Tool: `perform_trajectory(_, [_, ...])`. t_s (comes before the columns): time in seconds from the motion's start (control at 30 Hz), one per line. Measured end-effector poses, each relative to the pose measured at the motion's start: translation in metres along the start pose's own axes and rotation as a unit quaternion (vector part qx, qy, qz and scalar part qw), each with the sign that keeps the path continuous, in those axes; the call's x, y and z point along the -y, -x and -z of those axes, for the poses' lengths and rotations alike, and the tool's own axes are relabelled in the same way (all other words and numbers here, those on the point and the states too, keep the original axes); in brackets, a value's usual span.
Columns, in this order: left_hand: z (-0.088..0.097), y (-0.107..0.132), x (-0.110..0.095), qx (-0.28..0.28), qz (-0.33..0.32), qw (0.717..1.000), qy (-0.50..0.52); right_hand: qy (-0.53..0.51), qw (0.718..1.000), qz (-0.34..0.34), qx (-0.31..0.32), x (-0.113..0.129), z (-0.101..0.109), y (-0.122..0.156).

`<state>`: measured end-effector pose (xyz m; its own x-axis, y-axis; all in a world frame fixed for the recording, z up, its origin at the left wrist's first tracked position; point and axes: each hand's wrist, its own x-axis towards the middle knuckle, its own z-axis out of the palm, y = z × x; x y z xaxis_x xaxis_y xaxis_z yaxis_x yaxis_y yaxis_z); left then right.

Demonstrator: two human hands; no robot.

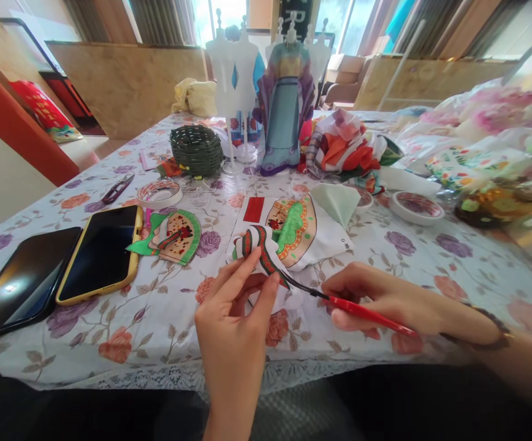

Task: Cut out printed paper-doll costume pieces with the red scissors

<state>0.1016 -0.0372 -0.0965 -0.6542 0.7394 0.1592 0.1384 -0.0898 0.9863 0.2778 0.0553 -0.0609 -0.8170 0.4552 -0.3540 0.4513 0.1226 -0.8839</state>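
Note:
My left hand (pixel 236 303) pinches a strip of printed fabric (pixel 266 254), white with a red, green and black patterned band, between thumb and fingers. From the right, my right hand (pixel 371 300) is closed around red tweezers (pixel 353 306) with thin, curved black tips. These tips reach the band's lower end near my left thumb. Just behind lies a white printed fabric sheet (pixel 334 236) with a green and orange rounded motif and a red rectangle. A cut-out fan-shaped fabric piece (pixel 181 236) with a green border rests to the left.
Two phones (pixel 103 254) lie at left, near thread snips (pixel 117 188) and a tape roll (pixel 160 193). Another tape roll (pixel 417 208) sits right. Behind stand a dark woven basket (pixel 196 150), white mannequins (pixel 224 73) and a dressed mannequin (pixel 287 116). Plastic-wrapped bundles (pixel 486 135) fill the right.

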Motion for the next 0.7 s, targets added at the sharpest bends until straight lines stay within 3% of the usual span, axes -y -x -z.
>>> perform_trajectory(0.37, [0.007,0.0,-0.0068,-0.038,0.012,0.999,0.017,-0.001,1.0,-0.007,0.016,0.0006,0.0006,-0.0051])
perform_trajectory(0.7, [0.0071,0.0,-0.0075,-0.033,0.006,0.998,0.052,-0.018,0.999,-0.031,0.017,0.0001,0.0007,-0.007])
